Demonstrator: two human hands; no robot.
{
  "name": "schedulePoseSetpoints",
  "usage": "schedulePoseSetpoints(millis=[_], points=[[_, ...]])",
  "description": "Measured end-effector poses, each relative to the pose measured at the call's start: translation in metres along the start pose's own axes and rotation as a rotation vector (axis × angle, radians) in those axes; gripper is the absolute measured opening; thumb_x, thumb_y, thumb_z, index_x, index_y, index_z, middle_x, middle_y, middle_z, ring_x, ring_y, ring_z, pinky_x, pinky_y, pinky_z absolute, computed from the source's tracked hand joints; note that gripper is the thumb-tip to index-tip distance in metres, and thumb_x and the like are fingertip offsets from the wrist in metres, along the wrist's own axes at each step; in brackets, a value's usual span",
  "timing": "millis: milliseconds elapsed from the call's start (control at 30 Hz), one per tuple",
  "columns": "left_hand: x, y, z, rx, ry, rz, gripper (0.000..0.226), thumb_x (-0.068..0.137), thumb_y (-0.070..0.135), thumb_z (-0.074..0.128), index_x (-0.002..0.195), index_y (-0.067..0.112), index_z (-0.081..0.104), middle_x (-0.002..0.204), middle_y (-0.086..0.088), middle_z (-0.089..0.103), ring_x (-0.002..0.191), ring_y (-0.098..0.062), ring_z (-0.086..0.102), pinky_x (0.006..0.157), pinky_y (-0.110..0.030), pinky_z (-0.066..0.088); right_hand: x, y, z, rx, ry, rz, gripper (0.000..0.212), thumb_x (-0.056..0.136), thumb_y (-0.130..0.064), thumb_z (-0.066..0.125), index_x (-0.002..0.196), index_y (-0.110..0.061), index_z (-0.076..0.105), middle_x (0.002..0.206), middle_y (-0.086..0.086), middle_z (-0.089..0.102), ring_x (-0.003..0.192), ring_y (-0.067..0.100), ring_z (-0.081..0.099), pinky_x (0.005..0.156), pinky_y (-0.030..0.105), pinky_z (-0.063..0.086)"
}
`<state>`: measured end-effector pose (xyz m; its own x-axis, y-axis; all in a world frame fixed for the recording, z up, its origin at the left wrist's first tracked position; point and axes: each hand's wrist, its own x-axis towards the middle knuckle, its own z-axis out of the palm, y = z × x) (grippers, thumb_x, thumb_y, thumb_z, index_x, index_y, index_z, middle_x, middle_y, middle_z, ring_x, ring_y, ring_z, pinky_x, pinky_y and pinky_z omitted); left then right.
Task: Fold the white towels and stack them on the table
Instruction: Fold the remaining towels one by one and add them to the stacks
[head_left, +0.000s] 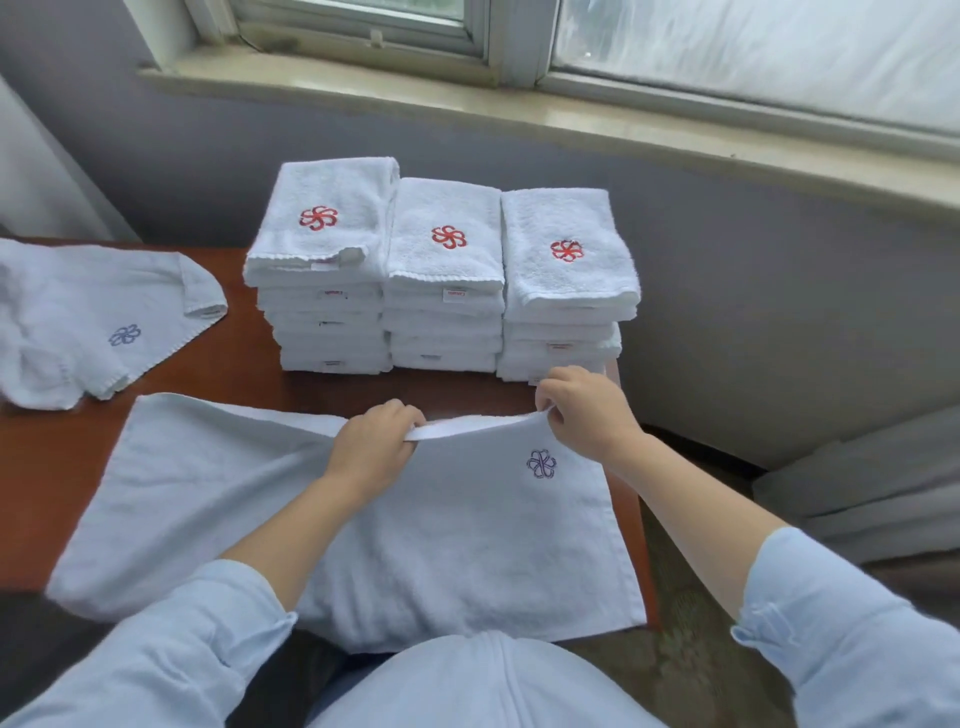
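A white towel (457, 540) with a bluish flower mark lies spread across the near part of the brown table (47, 457), its front edge hanging over. My left hand (371, 447) grips its far edge near the middle. My right hand (587, 410) pinches the far right corner and holds it slightly raised. Behind them stand three stacks of folded white towels (444, 280), each topped with a red flower mark. Another unfolded towel (88, 317) lies crumpled at the table's left.
A grey wall and a window sill (467, 109) run behind the table. The table's right edge (636, 514) is close to my right forearm, with carpeted floor beyond. A grey padded shape (872, 493) sits at the right.
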<state>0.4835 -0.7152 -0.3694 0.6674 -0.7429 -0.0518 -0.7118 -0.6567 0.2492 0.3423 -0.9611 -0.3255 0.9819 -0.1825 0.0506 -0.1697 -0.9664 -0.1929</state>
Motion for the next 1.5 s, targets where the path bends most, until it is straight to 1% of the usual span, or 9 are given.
schedulePoseSetpoints(millis=[167,333,500,633,767,967,1200,1300,1500], points=[[-0.023,0.001,0.024,0.027,-0.235,0.058,0.024,0.093,0.03,0.056,0.117,0.028,0.059,0.114,0.007,0.055,0.109,-0.016,0.055,0.082,-0.031,0.041,-0.031,0.0,0.021,-0.025,-0.164,-0.016,0.029,0.083,0.002,0.05,0.093,-0.016,0.07,0.098,-0.003,0.065,0.092,0.02,0.058,0.073,0.028,0.043],[-0.034,0.003,0.039,0.044,-0.457,0.086,0.052,0.084,0.045,0.062,0.132,0.035,0.044,0.121,0.007,0.046,0.112,-0.016,0.052,0.078,-0.03,0.042,-0.053,-0.003,0.047,0.003,-0.54,0.133,0.031,0.089,-0.016,0.054,0.117,-0.026,0.064,0.12,-0.005,0.059,0.103,0.017,0.055,0.076,0.026,0.042],[-0.036,0.01,0.047,0.194,-0.49,0.137,0.084,0.081,0.048,0.065,0.151,0.037,0.02,0.127,0.002,0.035,0.115,-0.017,0.042,0.073,-0.028,0.041,-0.059,-0.036,0.072,0.2,-0.421,0.186,0.042,0.091,-0.025,0.051,0.133,-0.024,0.055,0.136,-0.003,0.049,0.122,0.02,0.046,0.085,0.034,0.047],[-0.036,0.019,0.057,0.23,-0.475,0.113,0.083,0.087,0.041,0.062,0.155,0.035,0.015,0.142,0.0,0.027,0.127,-0.019,0.035,0.078,-0.027,0.041,-0.066,-0.052,0.092,0.142,-0.435,0.238,0.043,0.086,-0.015,0.052,0.129,-0.017,0.049,0.137,0.003,0.037,0.125,0.029,0.035,0.081,0.03,0.04],[-0.022,0.028,0.061,0.203,-0.455,0.163,0.078,0.096,0.031,0.057,0.157,0.03,0.008,0.162,-0.003,0.008,0.145,-0.022,0.017,0.096,-0.029,0.043,-0.065,-0.041,0.089,0.091,-0.405,0.313,0.049,0.085,-0.018,0.054,0.132,-0.019,0.042,0.139,0.004,0.034,0.125,0.029,0.033,0.094,0.035,0.04],[-0.004,0.046,0.062,0.048,-0.521,0.248,0.075,0.096,0.023,0.053,0.158,0.031,0.01,0.166,0.003,-0.003,0.152,-0.018,0.001,0.113,-0.036,0.033,-0.068,-0.008,0.077,0.09,-0.427,0.425,0.052,0.089,-0.02,0.053,0.139,-0.021,0.04,0.151,0.003,0.028,0.137,0.025,0.029,0.108,0.04,0.033],[-0.025,0.002,0.035,-0.237,-0.16,0.133,0.044,0.091,0.02,0.06,0.134,0.028,0.055,0.137,0.01,0.05,0.129,-0.011,0.044,0.094,-0.024,0.041,-0.035,-0.039,0.073,0.252,-0.266,0.343,0.049,0.091,-0.022,0.054,0.139,-0.022,0.046,0.142,-0.003,0.043,0.127,0.019,0.042,0.089,0.028,0.042],[-0.041,-0.039,0.017,-0.221,-0.061,0.004,0.038,0.091,0.021,0.06,0.129,0.028,0.058,0.13,0.012,0.053,0.121,-0.011,0.05,0.086,-0.025,0.044,-0.002,-0.082,0.075,0.35,-0.258,0.232,0.051,0.091,-0.025,0.054,0.141,-0.025,0.044,0.143,-0.007,0.042,0.13,0.015,0.04,0.085,0.027,0.042],[-0.077,-0.143,-0.013,-0.177,-0.016,-0.271,0.037,0.094,0.024,0.06,0.13,0.028,0.057,0.136,0.01,0.051,0.126,-0.012,0.047,0.093,-0.028,0.045,0.067,-0.175,0.089,0.416,-0.246,0.074,0.053,0.09,-0.029,0.056,0.142,-0.026,0.044,0.142,-0.008,0.045,0.129,0.015,0.042,0.091,0.028,0.043]])
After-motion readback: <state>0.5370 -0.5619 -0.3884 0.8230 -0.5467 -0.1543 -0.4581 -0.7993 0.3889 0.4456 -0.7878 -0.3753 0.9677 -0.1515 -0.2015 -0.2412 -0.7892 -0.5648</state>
